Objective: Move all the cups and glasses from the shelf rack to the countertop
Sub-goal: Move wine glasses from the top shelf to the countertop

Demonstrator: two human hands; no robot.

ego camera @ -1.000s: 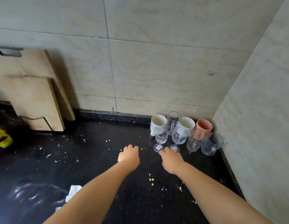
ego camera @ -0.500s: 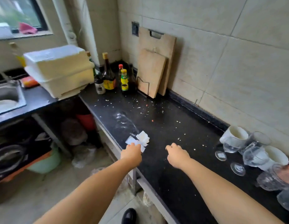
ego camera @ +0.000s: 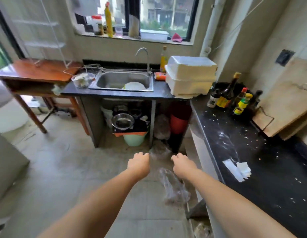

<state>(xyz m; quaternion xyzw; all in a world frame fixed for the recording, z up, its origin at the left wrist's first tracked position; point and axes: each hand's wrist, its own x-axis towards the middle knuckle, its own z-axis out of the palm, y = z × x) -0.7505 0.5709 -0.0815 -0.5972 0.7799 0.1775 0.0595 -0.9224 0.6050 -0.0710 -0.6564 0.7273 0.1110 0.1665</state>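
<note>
My left hand [ego camera: 139,163] and my right hand [ego camera: 182,165] hang side by side over the tiled floor, fingers curled down, nothing in either. The black countertop [ego camera: 262,162] runs along the right side. A white wire shelf rack [ego camera: 44,35] stands on a wooden table [ego camera: 38,70] at the far left; its visible shelves look bare, though the view is blurred. No cups or glasses are in view now.
A steel sink [ego camera: 122,80] with a white plate sits ahead under the window. White foam boxes [ego camera: 190,77], sauce bottles [ego camera: 235,98] and cutting boards [ego camera: 286,97] line the counter's back. Crumpled paper [ego camera: 238,169] lies on the counter. Plastic bags [ego camera: 173,186] lie on the floor.
The view has swung left from the cluster of cups and glasses in the counter's corner to the sink and the rack. Both hands came off the counter and are now over the floor.
</note>
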